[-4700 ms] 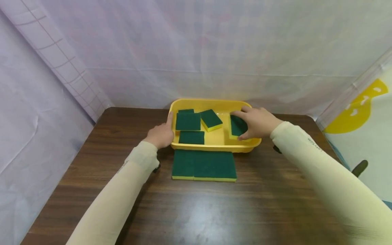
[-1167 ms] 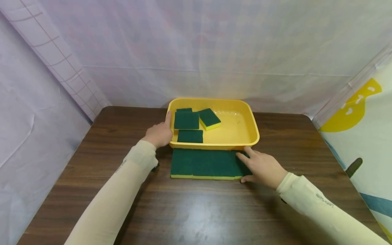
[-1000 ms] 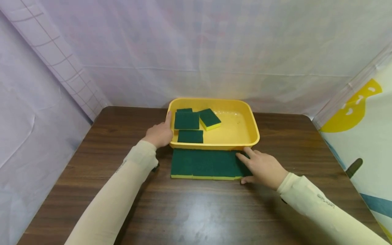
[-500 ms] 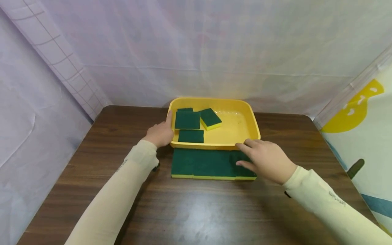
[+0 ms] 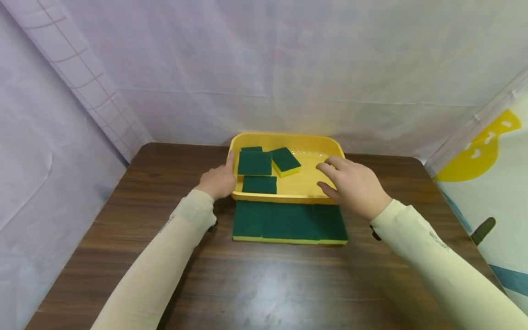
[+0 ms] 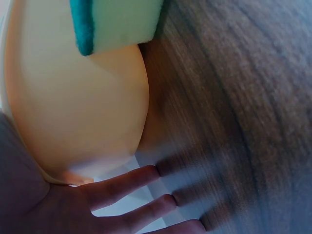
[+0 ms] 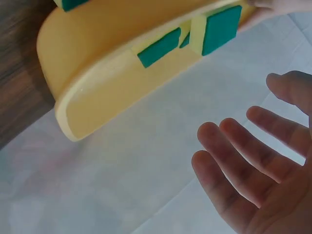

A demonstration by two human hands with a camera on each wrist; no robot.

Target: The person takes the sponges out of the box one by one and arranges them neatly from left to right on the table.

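The right hand (image 5: 354, 185), its grip wide and empty, hovers over the yellow tray (image 5: 307, 196), with the tilted sponge (image 5: 285, 161) just to its left, nearer than to the left hand (image 5: 217, 180).

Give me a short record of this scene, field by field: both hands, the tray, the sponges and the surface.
left hand: rests against the tray's left side, fingers straight
right hand: over the tray's right part, fingers relaxed, holding nothing
tray: yellow, at the table's far edge
sponges in tray: four, green tops, left half
sponge row: on the table in front of the tray, side by side
table: dark wood
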